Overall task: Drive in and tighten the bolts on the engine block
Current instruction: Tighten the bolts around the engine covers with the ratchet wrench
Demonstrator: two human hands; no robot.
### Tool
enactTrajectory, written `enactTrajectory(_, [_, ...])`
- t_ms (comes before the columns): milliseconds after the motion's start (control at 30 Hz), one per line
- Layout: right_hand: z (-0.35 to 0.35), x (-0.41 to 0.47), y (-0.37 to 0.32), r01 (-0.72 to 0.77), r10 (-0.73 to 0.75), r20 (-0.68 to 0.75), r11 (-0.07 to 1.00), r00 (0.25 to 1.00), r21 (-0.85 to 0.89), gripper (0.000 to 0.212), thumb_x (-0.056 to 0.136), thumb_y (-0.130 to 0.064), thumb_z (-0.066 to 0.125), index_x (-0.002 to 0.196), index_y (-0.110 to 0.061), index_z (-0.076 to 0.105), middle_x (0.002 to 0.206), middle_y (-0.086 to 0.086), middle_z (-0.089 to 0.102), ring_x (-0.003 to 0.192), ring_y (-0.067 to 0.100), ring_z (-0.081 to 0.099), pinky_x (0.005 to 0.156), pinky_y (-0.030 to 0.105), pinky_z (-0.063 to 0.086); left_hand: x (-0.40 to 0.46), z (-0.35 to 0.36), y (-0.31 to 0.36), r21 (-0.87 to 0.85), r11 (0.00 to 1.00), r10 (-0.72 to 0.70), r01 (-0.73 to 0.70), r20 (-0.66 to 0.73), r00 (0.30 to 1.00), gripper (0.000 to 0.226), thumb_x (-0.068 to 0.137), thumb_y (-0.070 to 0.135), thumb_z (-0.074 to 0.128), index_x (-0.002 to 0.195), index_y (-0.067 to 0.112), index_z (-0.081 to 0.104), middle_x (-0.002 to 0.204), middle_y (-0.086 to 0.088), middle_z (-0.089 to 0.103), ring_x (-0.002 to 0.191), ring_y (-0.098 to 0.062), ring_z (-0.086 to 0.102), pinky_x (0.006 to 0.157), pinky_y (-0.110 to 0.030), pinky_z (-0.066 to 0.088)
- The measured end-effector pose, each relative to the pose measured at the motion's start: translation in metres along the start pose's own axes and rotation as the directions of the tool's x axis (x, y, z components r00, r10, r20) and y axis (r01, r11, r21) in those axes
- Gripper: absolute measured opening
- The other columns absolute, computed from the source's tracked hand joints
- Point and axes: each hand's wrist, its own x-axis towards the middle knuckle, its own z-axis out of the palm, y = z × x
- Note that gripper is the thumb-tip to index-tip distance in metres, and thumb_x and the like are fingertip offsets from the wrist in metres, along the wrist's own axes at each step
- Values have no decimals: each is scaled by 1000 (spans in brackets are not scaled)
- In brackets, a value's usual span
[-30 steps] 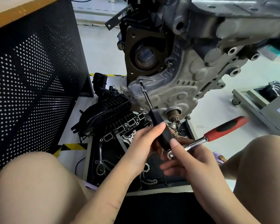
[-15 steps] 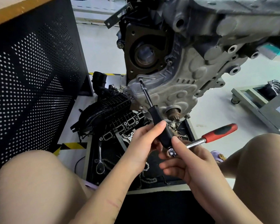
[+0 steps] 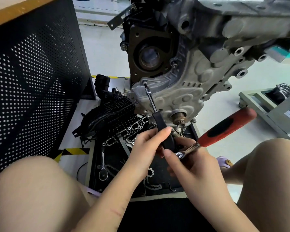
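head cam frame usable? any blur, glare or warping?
Head view: the red ratchet handle is motion-smeared; the engine cover and driver shaft stay sharp. Wide-angle bending at the edges, seen on the perforated panel. The floor is bright, near washed out; the parts tray is dim.

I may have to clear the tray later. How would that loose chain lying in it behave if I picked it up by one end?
The chain would probably hang limp: it lies in loose curves on the black tray, as linked metal does. It likely feels heavy for its size. It may be oily and slippery, since it sits under the engine block, though that cannot be seen.
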Motion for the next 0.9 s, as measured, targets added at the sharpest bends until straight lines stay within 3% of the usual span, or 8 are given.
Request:
enactTrajectory(67, [0, 0, -5, -97, 95, 20, 974, 995, 205, 14, 78, -31, 64, 91, -28, 63, 66, 4, 68, 56, 17, 66, 55, 33, 55, 1, -2, 1, -5, 1000, -19, 19, 34, 999, 29, 52, 49, 64, 57, 21, 71, 58, 5, 62, 52, -8, 54, 48, -15, 42])
enactTrajectory(167, [-5, 4, -12, -341, 274, 203, 726, 940, 597, 26, 71, -26, 62, 89, -7, 66, 64, 14, 65, 49, 21, 64, 43, 23, 51, 1, -2, 2, -59, 997, -49, 56, 110, 993, 33, 55, 49, 71, 63, 17, 71, 62, -1, 62, 47, -8, 53, 41, -16, 38])
enactTrajectory(267, [-12, 6, -14, -496, 353, 355, 498, 865, 711, 33, 65, -27, 60, 74, 3, 70, 64, 20, 67, 44, 18, 63, 39, 19, 49, 2, -2, 2, -111, 991, -54, 68, 124, 991, 26, 64, 42, 65, 61, 16, 69, 55, 3, 56, 45, -5, 48, 43, -14, 39])
enactTrajectory(367, [-15, 8, -13, -553, 349, 433, 435, 831, 711, 32, 65, -29, 59, 62, -1, 74, 66, 21, 68, 44, 16, 64, 37, 18, 48, 3, -2, 1, -98, 994, -28, 38, 109, 994, 25, 70, 38, 59, 58, 18, 68, 56, 3, 55, 49, -6, 46, 46, -14, 40])
enactTrajectory(600, [-14, 6, -13, -445, 314, 316, 624, 895, 642, 35, 67, -27, 60, 91, -2, 64, 67, 19, 67, 47, 21, 63, 42, 23, 50, 2, 2, 1, -39, 999, 15, -13, 50, 999, 23, 58, 45, 65, 54, 23, 67, 54, 7, 57, 47, -7, 46, 44, -14, 37])
enactTrajectory(700, [-11, 5, -12, -292, 221, 193, 790, 956, 540, 44, 63, -32, 63, 105, -21, 57, 64, 6, 67, 50, 21, 64, 47, 25, 53, 1, 3, 1, -27, 999, 29, -28, 23, 999, 25, 53, 45, 73, 59, 22, 68, 59, 4, 60, 51, -11, 48, 44, -16, 38])
enactTrajectory(800, [-9, 3, -10, -129, 97, 105, 923, 990, 364, 37, 63, -48, 61, 99, -50, 54, 71, -2, 69, 55, 18, 66, 53, 30, 57, 2, 3, -1, -3, 999, 34, -34, -30, 999, 23, 61, 34, 75, 68, 14, 66, 73, -14, 55, 66, -22, 48, 53, -20, 41])
enactTrajectory(900, [-7, 2, -11, -68, 45, 91, 960, 995, 271, 39, 73, -39, 63, 89, -71, 47, 75, -3, 69, 58, 18, 67, 60, 38, 58, 2, 2, -2, 19, 999, 38, -37, -51, 998, 21, 66, 36, 65, 65, 16, 66, 74, -16, 53, 68, -22, 49, 57, -21, 41])
